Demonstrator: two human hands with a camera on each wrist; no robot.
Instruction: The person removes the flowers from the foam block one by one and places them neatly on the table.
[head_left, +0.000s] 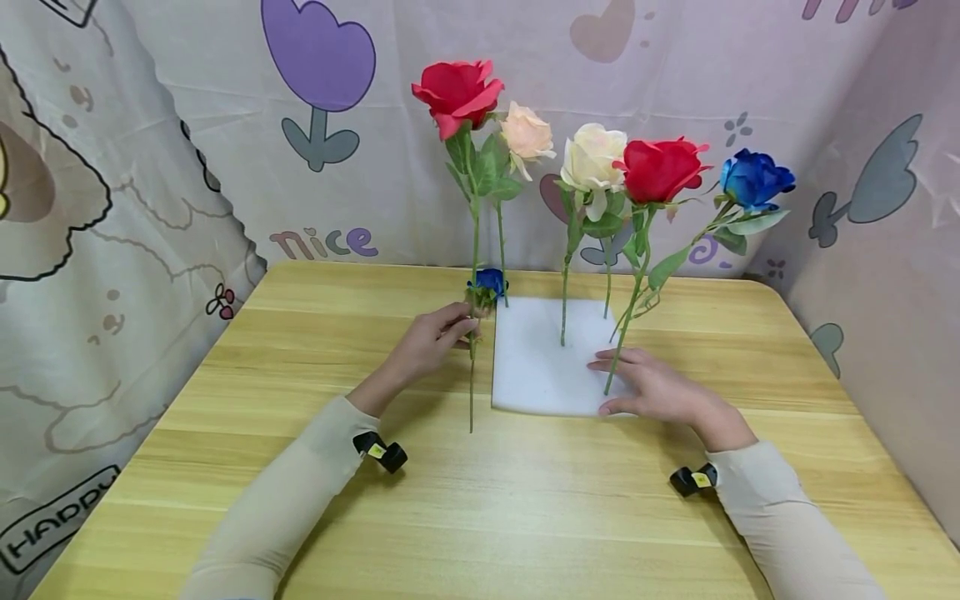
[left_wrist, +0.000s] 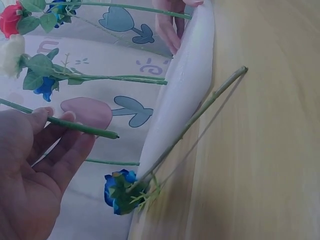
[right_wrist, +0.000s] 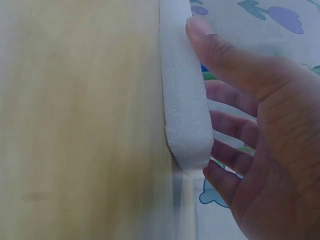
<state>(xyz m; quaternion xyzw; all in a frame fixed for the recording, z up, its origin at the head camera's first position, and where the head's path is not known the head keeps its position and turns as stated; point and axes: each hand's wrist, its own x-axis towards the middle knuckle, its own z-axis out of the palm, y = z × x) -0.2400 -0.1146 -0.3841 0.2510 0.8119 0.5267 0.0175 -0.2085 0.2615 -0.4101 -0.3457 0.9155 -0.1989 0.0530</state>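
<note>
Block of white foam (head_left: 532,379) bears upright peach, white, red and blue roses (head_left: 594,158); I judge two unplanted: red rose (head_left: 459,96) my left hand (head_left: 429,340) pinches, leftward; blue rose (head_left: 489,283) lying far left; right hand (head_left: 660,387), loosely spread, touches its near-right edge.

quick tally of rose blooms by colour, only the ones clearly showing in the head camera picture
red roses: 2
blue roses: 2
white rose: 1
peach rose: 1
total: 6
</note>
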